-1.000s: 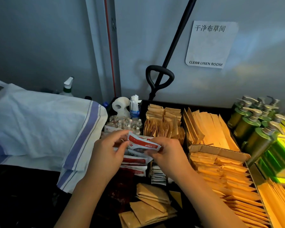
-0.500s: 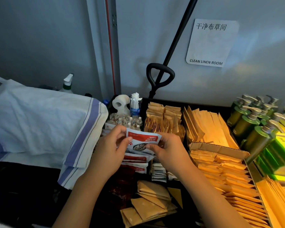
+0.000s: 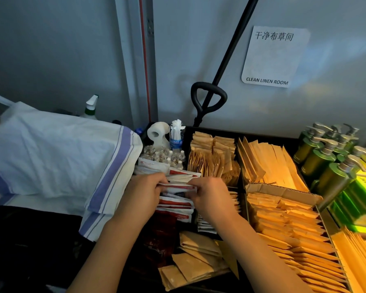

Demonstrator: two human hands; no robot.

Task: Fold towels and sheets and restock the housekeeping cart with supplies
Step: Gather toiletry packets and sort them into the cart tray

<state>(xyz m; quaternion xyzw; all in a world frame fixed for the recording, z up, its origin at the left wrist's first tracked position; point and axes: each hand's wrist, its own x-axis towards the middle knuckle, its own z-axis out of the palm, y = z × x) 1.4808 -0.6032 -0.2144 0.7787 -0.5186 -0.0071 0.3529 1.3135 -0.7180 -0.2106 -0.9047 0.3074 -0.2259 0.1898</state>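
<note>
At far left a folded white cloth w/ blue stripes (image 3: 57, 157) lies on a dark surface, and behind it stands a spray bottle (image 3: 90, 106) w/ white nozzle. Just right of the cloth begins the black cart tray (image 3: 262, 135), divided in compartments.

In the left compartment lies a stack of red-and-white sachets (image 3: 175, 205), one over another. The left hand (image 3: 143, 192) is on the left end of this stack; its fingers are curled and pinch the top sachets. The right hand (image 3: 211, 194) is on the right end of the same stack, fingers also curled, pinching the same sachets from the other side. So the sachets are between both hands, approx. in the middle of the view, and both hands touch them. How many sachets are held, I cannot tell.

Behind the stack stand a toilet paper roll (image 3: 157, 133), a small bottle w/ white sticks (image 3: 176, 136) and some small clear bottles (image 3: 165, 156). Near the bottom, in front of the hands, lie brown paper packets (image 3: 195, 259).

To the right, more compartments hold kraft packets (image 3: 211, 159), long paper sleeves (image 3: 270, 163) and a cardboard box of flat packets (image 3: 283, 212). At far right stand green pump bottles (image 3: 319, 161). On the wall hangs a sign "CLEAN LINEN ROOM" (image 3: 273, 58), and a black handle (image 3: 208, 98) leans on the wall.
</note>
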